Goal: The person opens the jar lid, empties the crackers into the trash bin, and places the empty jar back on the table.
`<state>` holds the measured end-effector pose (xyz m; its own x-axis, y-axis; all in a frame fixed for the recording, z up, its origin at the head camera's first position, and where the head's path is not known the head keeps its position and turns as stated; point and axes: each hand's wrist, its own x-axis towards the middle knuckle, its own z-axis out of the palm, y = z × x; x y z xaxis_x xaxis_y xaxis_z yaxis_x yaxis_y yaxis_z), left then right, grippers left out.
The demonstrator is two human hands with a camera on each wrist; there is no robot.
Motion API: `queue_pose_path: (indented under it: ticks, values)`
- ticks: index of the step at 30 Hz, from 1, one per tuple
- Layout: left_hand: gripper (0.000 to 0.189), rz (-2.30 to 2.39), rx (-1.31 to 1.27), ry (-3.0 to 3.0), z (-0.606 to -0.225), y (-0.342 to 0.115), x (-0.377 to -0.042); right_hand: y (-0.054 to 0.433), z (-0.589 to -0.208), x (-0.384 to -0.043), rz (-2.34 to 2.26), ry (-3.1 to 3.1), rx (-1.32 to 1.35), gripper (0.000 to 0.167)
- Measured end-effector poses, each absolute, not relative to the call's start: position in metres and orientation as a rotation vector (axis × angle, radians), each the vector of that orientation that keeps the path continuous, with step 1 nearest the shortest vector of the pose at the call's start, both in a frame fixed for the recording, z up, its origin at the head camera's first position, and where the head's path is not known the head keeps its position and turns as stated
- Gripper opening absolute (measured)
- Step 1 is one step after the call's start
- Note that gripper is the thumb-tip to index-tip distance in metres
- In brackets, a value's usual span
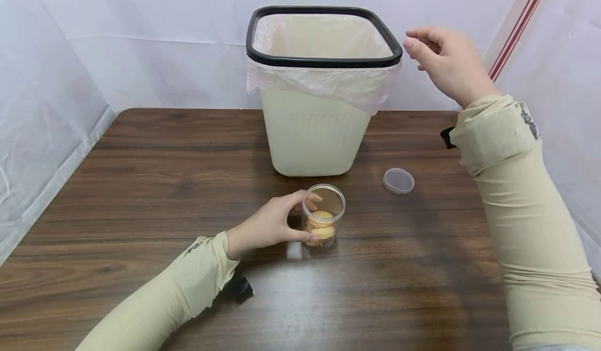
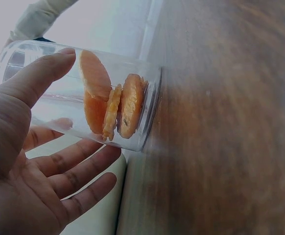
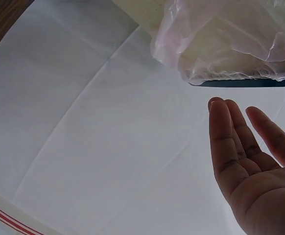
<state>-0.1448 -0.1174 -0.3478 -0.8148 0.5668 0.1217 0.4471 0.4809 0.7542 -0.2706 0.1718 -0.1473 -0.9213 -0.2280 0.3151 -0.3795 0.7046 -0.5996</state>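
Observation:
My left hand (image 1: pixel 269 225) holds a clear uncapped jar (image 1: pixel 332 201) upright on the table, thumb on the near side and fingers behind it. In the left wrist view the jar (image 2: pixel 59 95) holds several round orange-yellow pieces that look like cookies (image 2: pixel 131 105), stacked at its base, with one tilted on top. Just off the right rim of a pale waste bin (image 1: pixel 312 137), my right hand (image 1: pixel 453 61) is raised in the air. Its fingers are loosely bent, and in the right wrist view nothing lies in the palm (image 3: pixel 260 196).
The bin stands at the back of the brown wooden table (image 1: pixel 155 184), with a black rim ring (image 1: pixel 324 63) and a pinkish plastic liner (image 1: pixel 319 82). A round clear lid (image 1: pixel 398 181) lies to the right of the jar. White sheeting (image 1: pixel 178 43) hangs behind.

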Motion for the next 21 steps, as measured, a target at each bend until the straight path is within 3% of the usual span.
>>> queue_pose_path:
  ticks: [21]
  values:
    - [0.067, 1.263, 0.875, 2.560, -0.347, -0.113, -0.145, 0.164, -0.125, -0.289, 0.840, -2.833, 0.490, 0.058]
